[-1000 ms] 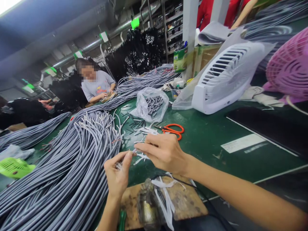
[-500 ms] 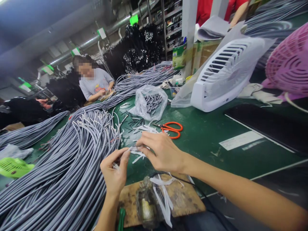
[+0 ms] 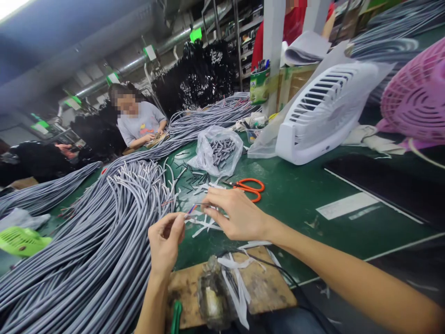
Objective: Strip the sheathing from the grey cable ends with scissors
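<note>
Green tbl (image 3: 288, 204) behind thin blue/orange wires (image 3: 192, 209) + dark pc. (image 3: 200, 204) btwn hands (image 3: 239, 214).

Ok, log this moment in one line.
left hand: pinching thin wires | right hand: at wires' far end, grip unclear | orange scissors: on green table, beyond right hand | grey cables: beside left hand

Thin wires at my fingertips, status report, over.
Left hand pinching thin wires. Right hand at their ends, grip unclear. White strips and orange scissors lying close by.
</note>
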Demonstrator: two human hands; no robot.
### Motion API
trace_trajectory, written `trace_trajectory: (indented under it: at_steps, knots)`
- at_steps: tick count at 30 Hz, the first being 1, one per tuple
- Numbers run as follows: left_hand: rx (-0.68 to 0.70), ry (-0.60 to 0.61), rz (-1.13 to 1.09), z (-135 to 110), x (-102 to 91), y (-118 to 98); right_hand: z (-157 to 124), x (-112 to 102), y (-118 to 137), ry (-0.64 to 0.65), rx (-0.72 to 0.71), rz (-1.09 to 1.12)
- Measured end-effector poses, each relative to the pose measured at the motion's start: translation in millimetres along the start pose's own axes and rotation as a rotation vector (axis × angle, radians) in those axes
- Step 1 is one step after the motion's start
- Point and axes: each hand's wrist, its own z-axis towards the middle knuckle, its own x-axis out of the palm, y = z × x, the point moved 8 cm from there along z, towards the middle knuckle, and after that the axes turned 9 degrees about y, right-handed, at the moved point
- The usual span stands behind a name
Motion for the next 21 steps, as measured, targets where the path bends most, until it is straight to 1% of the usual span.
trace_trajectory:
  at_steps: [2, 4, 6, 9, 11, 12, 16, 19, 21]
  knots:
    - [-0.042, -0.034, -0.113, 1.2, -0.8, 6.2, -0.4, 0.7, 7.8, 0.052, -0.079, 0.087]
    - [-0.072, -0.027, -0.141, 2.8, 2.2, 7.1, -1.1, -1.4, 11.2, 0.052, -0.124, 0.19]
    - [-0.113, 0.016, -0.115, 4.1, 6.6, 5.5, -1.0, -6.1, 5.7, -0.013, -0.089, 0.276]
    - [-0.213, 0.164, -0.018, 4.3, 15.2, 5.6, -1.2, -12.3, -9.5, -0.145, 0.029, 0.342]
    - [-0.241, 0.238, 0.062, 3.6, 16.4, 5.7, -1.5, -15.3, -16.4, -0.21, 0.078, 0.343]
    - [-0.233, 0.253, 0.091, 3.5, 15.2, 5.0, -1.7, -16.9, -18.5, -0.237, 0.092, 0.335]
    - [-0.187, 0.264, 0.112, 3.4, 10.4, 2.8, -3.5, -23.3, -21.8, -0.316, 0.119, 0.306]
    - [-0.194, 0.268, 0.077, 3.7, 11.1, 1.6, -6.1, -27.0, -18.0, -0.359, 0.086, 0.306]
    - [-0.199, 0.267, 0.058, 4.0, 12.2, -0.1, -6.8, -26.3, -9.7, -0.351, 0.014, 0.226]
